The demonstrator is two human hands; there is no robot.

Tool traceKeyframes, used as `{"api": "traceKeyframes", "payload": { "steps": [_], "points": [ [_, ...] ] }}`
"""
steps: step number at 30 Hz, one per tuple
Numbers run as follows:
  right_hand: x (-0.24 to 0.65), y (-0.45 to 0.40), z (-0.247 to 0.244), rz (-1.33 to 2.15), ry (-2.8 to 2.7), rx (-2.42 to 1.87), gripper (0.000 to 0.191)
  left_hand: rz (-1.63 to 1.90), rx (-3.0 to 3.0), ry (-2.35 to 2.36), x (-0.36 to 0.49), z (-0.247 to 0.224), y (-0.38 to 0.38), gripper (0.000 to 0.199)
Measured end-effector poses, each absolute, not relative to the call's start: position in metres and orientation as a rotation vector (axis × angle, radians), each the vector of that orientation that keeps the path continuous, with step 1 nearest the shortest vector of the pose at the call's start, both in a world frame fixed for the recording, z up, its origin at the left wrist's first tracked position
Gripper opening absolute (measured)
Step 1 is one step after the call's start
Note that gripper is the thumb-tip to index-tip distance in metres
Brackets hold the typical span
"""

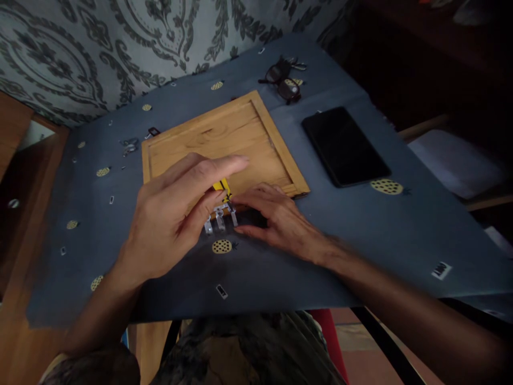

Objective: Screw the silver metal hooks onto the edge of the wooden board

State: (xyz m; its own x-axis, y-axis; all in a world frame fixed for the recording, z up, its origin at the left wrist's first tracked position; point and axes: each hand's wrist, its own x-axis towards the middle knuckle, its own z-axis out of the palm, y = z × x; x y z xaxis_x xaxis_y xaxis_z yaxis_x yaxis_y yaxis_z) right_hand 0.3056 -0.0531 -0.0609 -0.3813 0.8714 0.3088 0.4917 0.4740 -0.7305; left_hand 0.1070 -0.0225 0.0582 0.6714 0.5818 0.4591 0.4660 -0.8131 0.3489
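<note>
A small yellow-and-black object (222,185) shows behind the thumb of my left hand (168,206). That hand is closed around it, with the index finger stretched over the wooden board (204,139). Just below, at the board's near edge, is a shiny clear or metallic piece with three prongs (220,219). My right hand (274,214) comes in from the right, its fingertips and thumb on either side of the rightmost prong. Its other fingers are curled. My left hand hides part of the board and most of the yellow object.
A black phone (344,145) lies right of the board. Dark-framed glasses (282,80) and keys (296,64) lie behind it. Small metal bits (129,145) sit at the left on the blue pineapple-print tablecloth (256,278). A patterned curtain (160,32) hangs at the back.
</note>
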Motion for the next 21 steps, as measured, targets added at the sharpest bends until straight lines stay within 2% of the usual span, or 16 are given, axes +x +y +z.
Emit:
{"api": "traceKeyframes", "payload": {
  "steps": [5, 12, 21],
  "points": [
    [0.306, -0.053, -0.06, 0.709, -2.04, -1.116, 0.04, 0.848, 2.627, 0.816, 0.108, 0.056, -0.022, 0.033],
    [0.307, -0.052, -0.062, 0.686, -2.046, -1.102, 0.041, 1.178, 2.486, 0.97, 0.103, 0.051, -0.032, 0.034],
    [0.308, -0.053, -0.062, 0.682, -2.049, -1.103, 0.04, 1.102, 2.607, 0.973, 0.091, 0.043, -0.034, 0.037]
  ]
}}
